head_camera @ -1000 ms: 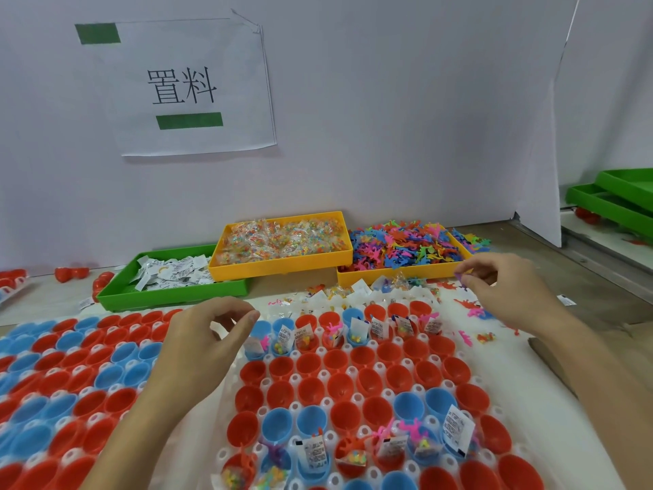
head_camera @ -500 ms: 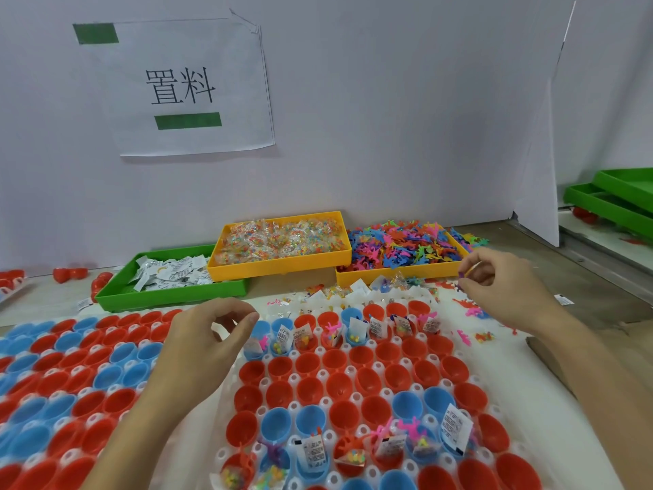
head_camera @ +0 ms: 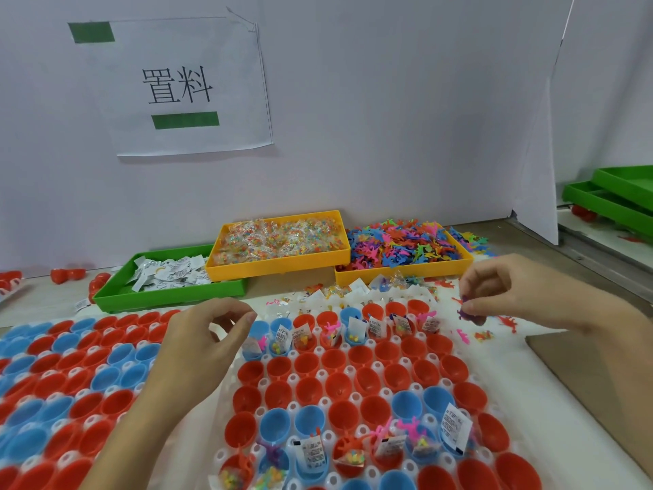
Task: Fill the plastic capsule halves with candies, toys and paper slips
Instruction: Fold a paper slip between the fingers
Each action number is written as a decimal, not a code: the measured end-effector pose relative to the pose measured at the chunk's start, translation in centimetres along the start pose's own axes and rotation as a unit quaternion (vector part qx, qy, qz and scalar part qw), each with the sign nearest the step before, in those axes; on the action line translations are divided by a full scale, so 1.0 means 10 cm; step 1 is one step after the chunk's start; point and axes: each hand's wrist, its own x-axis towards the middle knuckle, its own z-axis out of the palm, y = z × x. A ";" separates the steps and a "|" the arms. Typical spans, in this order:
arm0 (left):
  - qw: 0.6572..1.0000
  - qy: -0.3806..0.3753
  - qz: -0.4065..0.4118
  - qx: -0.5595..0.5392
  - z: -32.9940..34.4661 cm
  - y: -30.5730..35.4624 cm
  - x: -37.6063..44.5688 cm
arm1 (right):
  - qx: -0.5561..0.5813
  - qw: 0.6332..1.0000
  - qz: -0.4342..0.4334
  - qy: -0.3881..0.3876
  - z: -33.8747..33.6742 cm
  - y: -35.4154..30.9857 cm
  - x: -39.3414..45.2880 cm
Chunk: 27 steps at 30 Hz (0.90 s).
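A white tray (head_camera: pixel 226 394) in front of me carries red and blue capsule halves. Its far row and near row hold candies, toy figures and paper slips; the rows between hold nothing. My left hand (head_camera: pixel 205 344) hovers over the tray's left edge with its fingers loosely curled, and I see nothing in them. Above the tray's far right corner, my right hand (head_camera: pixel 512 295) pinches a small purple toy figure (head_camera: pixel 468 314). Behind the tray stand a green tray of paper slips (head_camera: pixel 169 295), a yellow tray of wrapped candies (head_camera: pixel 275 268) and a yellow tray of coloured toys (head_camera: pixel 403 275).
A second rack of red and blue capsule halves (head_camera: pixel 70 366) lies to the left. Loose slips, candies and toys (head_camera: pixel 353 288) lie along the white tray's far edge. A brown board (head_camera: pixel 583 366) sits at the right and stacked green trays (head_camera: pixel 615 199) at the far right.
My right hand has risen from the loose toys on the table and drawn slightly right, now pinching a purple toy. My left hand has barely moved.
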 end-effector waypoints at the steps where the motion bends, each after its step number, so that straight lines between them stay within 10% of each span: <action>1: 1.000 0.001 0.001 -0.001 0.00 0.00 0.00 | -0.001 1.000 0.000 -0.019 0.01 -0.01 -0.01; 27: 1.000 0.007 0.001 0.001 0.01 -0.03 0.01 | 0.002 0.987 0.000 -0.159 0.13 -0.11 -0.01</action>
